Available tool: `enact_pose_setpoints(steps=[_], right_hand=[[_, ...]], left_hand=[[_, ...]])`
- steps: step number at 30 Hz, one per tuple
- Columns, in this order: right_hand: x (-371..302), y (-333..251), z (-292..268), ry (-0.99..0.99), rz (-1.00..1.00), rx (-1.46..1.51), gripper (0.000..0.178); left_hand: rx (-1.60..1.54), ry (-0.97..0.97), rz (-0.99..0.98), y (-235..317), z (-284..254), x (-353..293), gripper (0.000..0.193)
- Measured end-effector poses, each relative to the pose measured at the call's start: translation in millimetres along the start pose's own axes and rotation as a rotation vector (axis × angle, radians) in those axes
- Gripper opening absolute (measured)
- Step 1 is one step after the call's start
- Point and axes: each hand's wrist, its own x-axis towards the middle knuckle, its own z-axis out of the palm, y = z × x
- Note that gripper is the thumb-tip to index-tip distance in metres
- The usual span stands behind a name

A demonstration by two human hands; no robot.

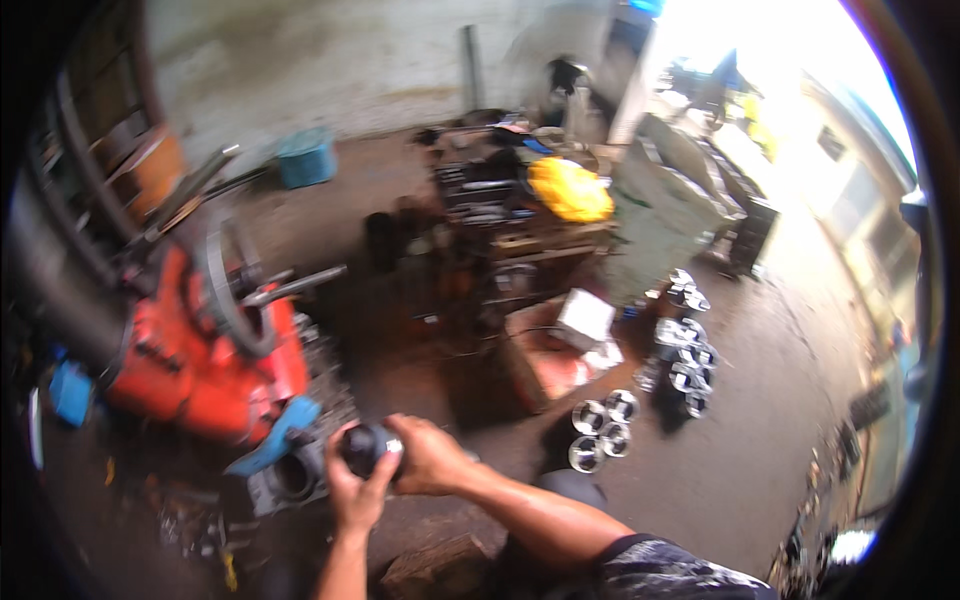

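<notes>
Low in the middle of the head view, my left hand grips a dark, rounded part with a glossy top; blur hides its exact kind. My right hand closes on the same part from its right side, fingers wrapped behind it. Just left of my hands lies a grey metal piece with a round bore. A blue flat piece rests against it, next to the red machine.
The red machine carries a large handwheel and a protruding rod. Ahead, a tool-covered bench holds a yellow cloth. A white box sits on a reddish box. Several shiny round metal parts stand on the floor at right.
</notes>
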Motion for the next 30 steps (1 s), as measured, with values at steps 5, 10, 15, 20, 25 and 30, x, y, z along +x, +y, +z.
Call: enact_pose_setpoints(steps=[5, 10, 15, 20, 25, 30], right_hand=[[-3.0, -0.3, -3.7, 0.006, -0.004, 0.019, 0.084], [-0.5, -7.8, -5.1, -0.019, -0.035, 0.071, 0.076], [-0.6, -13.1, -6.8, -0.057, 0.023, 0.008, 0.072], [-1.0, -10.1, -4.2, -0.04, 0.014, 0.031, 0.074], [-1.5, -8.2, 0.2, -0.026, -0.018, 0.027, 0.078], [-2.2, -8.7, -0.6, -0.037, -0.006, 0.015, 0.08]], left_hand=[[0.041, 0.026, 0.095, -2.2, 6.6, -1.5, 0.072], [0.006, 0.019, 0.12, 1.6, 4.3, -1.8, 0.069], [0.025, -0.037, 0.056, 5.2, 0.1, -1.9, 0.07], [0.03, 0.01, 0.078, 6.3, 0.6, -2.9, 0.073], [0.107, 0.005, 0.083, 8.9, -3.9, -3.4, 0.075], [0.13, 0.011, 0.093, 11.4, -5.0, -3.8, 0.078]])
